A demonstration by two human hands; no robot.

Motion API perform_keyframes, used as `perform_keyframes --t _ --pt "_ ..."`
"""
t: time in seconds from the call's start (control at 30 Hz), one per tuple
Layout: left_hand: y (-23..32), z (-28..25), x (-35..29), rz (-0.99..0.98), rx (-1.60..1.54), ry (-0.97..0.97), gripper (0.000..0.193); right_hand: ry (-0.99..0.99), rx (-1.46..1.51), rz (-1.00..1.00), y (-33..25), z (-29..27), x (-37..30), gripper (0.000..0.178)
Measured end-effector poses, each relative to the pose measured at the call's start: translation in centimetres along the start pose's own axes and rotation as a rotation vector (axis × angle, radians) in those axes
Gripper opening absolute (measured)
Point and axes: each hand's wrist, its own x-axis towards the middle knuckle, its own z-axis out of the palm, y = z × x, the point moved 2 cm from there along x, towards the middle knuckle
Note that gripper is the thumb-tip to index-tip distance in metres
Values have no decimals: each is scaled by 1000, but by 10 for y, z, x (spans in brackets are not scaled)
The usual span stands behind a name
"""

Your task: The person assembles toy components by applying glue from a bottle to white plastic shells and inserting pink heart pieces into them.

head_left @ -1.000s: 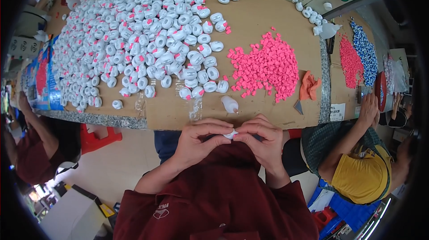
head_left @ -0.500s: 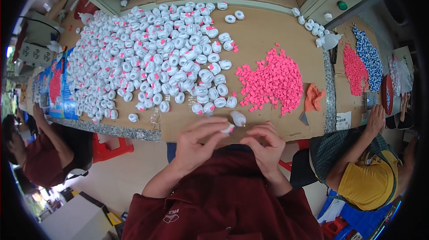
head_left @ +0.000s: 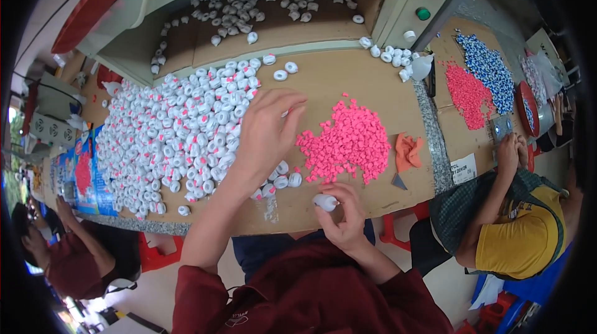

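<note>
My left hand (head_left: pixel 268 128) is stretched over the right edge of a heap of white ring-shaped pieces (head_left: pixel 180 129), many with a pink bit on them. Its thumb and fingers are apart, and a bit of white shows between them. I see nothing clearly held there; its palm side is hidden. Near the table's front edge, my right hand (head_left: pixel 348 219) is closed round a small whitish squeeze bottle (head_left: pixel 324 203), tilted with its thin tip to the right. Just beyond that hand lies a pile of small pink pieces (head_left: pixel 348 141).
An orange cloth (head_left: pixel 408 150) and a dark triangular scrap (head_left: pixel 399 181) lie right of the pink pile. Behind stands a grey machine (head_left: pixel 398 11) with more white pieces inside. Another whitish bottle (head_left: pixel 423 67) is at back right. People sit at both sides.
My left hand has moved from the table's front edge out to the white heap. My right hand has taken hold of the squeeze bottle that stood on the table. The view has shifted.
</note>
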Motion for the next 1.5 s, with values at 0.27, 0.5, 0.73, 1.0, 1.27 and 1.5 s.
perform_keyframes --t 0.27,0.5,0.73,1.0,1.27,1.5 --pt "4 165 119 396 98 -153 28 63 167 7 8 -2 -12 29" --pt "22 229 146 481 246 -358 53 120 216 -62 11 -2 -16 31" --pt "-4 211 126 461 327 -308 33 129 235 -91 13 -5 -13 30" --pt "-32 165 112 313 492 -364 26 115 212 -112 9 -7 -9 29" --pt "-34 86 78 78 301 -316 26 98 197 -60 11 -6 -12 30" --pt "-14 58 17 58 436 -283 24 49 164 -64 12 -1 -11 29"
